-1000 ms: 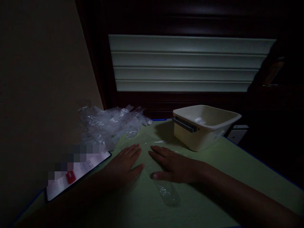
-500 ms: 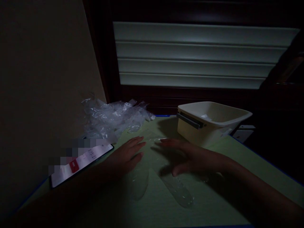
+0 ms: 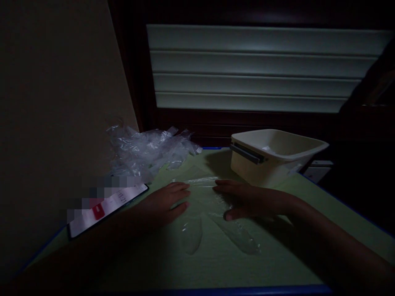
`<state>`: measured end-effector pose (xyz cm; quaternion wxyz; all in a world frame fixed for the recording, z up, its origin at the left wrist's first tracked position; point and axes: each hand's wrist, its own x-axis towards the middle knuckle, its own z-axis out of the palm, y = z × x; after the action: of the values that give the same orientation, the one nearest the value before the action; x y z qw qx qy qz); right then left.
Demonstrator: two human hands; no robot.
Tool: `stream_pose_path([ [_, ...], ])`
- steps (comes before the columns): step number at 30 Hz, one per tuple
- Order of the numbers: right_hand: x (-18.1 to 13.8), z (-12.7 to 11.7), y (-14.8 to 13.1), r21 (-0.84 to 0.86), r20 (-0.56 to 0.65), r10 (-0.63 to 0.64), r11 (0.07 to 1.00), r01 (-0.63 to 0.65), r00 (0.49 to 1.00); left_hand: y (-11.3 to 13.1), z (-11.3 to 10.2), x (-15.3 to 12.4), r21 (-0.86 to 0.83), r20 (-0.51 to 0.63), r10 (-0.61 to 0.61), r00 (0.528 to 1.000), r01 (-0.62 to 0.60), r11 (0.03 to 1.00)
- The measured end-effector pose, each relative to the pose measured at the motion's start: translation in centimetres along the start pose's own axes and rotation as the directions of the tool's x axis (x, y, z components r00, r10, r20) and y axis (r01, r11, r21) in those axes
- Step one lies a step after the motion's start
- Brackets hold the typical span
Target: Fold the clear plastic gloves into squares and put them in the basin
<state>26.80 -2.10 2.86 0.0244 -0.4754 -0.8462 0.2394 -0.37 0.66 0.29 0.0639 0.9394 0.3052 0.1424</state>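
Note:
A thin, clear plastic piece (image 3: 191, 236) lies spread on the table, its two long rounded lobes pointing toward me. Its exact kind is hard to make out in the dim light. My left hand (image 3: 168, 201) rests over its left side, palm down, fingers stretched out and thumb apart. Over the right side, my right hand (image 3: 247, 199) is also open, with its fingers reaching left and the thumb spread below them. Shiny creases run across the plastic between the fingertips of both hands. Neither hand grips anything.
A crumpled heap of clear plastic (image 3: 148, 150) lies at the back left. In front of it is a lit phone (image 3: 123, 201). A cream bin (image 3: 256, 168) with a dark handle stands at the back right. The green table (image 3: 197, 271) has blue edges.
My right hand has come down onto the plastic, and both hands lie flatter. The plastic's lobes have shifted slightly right and away from me.

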Motion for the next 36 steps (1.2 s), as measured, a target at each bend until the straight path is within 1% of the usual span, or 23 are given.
stream_pose_path([
  [2,0.0,-0.3,0.3,0.023,-0.041,-0.027,0.999,0.028,0.999,0.2,0.0,-0.1,-0.006,0.004,0.000,1.000,0.000,1.000],
  [3,0.1,-0.3,0.3,0.038,-0.094,-0.053,0.998,0.056,0.994,0.2,0.0,-0.1,-0.004,0.003,-0.006,1.000,0.007,1.000],
  [4,0.2,-0.3,0.2,0.052,-0.172,-0.082,0.994,0.092,0.982,0.3,-0.1,-0.1,0.000,-0.005,-0.012,1.000,0.012,1.000],
  [6,0.3,-0.2,-0.5,0.078,-0.342,-0.140,0.981,0.177,0.929,0.4,-0.2,-0.1,0.003,-0.036,-0.005,0.999,0.005,1.000],
  [7,0.4,0.0,-1.1,0.093,-0.405,-0.167,0.971,0.222,0.899,0.4,-0.3,-0.1,0.002,-0.058,0.005,0.998,-0.005,1.000],
  [8,0.4,0.2,-1.8,0.112,-0.439,-0.200,0.955,0.274,0.876,0.3,-0.3,0.0,0.001,-0.085,0.014,0.996,-0.014,1.000],
  [10,0.4,0.8,-3.2,0.171,-0.436,-0.268,0.913,0.372,0.859,0.2,-0.2,0.1,0.005,-0.120,0.025,0.992,-0.025,1.000],
  [12,0.2,1.4,-4.5,0.208,-0.374,-0.337,0.878,0.432,0.864,0.0,0.0,0.1,0.013,-0.114,0.033,0.993,-0.032,0.999],
  [13,0.1,1.7,-5.0,0.193,-0.340,-0.373,0.871,0.453,0.863,-0.1,0.2,0.1,0.017,-0.102,0.042,0.994,-0.041,0.999],
  [17,0.0,2.8,-6.0,0.053,-0.222,-0.471,0.868,0.493,0.854,-0.3,0.5,0.0,0.009,-0.095,0.065,0.993,-0.065,0.998],
  [19,0.2,3.2,-6.0,-0.032,-0.208,-0.498,0.864,0.503,0.842,-0.3,0.5,-0.1,-0.003,-0.099,0.063,0.993,-0.063,0.998],
  [22,0.3,3.6,-6.1,-0.147,-0.233,-0.517,0.856,0.496,0.824,-0.2,0.5,-0.1,-0.028,-0.089,0.060,0.994,-0.063,0.998],
  [24,0.3,3.7,-6.2,-0.151,-0.250,-0.507,0.862,0.484,0.825,-0.2,0.4,-0.1,-0.044,-0.098,0.053,0.994,-0.057,0.997],
  [26,0.3,3.7,-6.3,-0.083,-0.285,-0.475,0.878,0.472,0.832,-0.1,0.2,0.0,-0.066,-0.132,0.044,0.990,-0.053,0.996],
  [29,0.3,3.6,-6.3,0.118,-0.380,-0.358,0.896,0.429,0.853,0.2,-0.2,0.2,-0.146,-0.223,0.034,0.974,-0.068,0.987],
  [31,0.5,3.6,-6.2,0.270,-0.431,-0.237,0.887,0.375,0.870,0.5,-0.6,0.2,-0.223,-0.257,0.040,0.965,-0.099,0.970],
  [33,0.9,3.7,-6.0,0.410,-0.445,-0.114,0.856,0.315,0.888,0.8,-1.1,0.2,-0.287,-0.227,0.034,0.973,-0.100,0.953],
  [36,1.4,4.0,-5.6,0.588,-0.433,0.016,0.763,0.269,0.901,1.3,-1.7,0.1,-0.316,-0.132,0.013,0.991,-0.054,0.947],
])
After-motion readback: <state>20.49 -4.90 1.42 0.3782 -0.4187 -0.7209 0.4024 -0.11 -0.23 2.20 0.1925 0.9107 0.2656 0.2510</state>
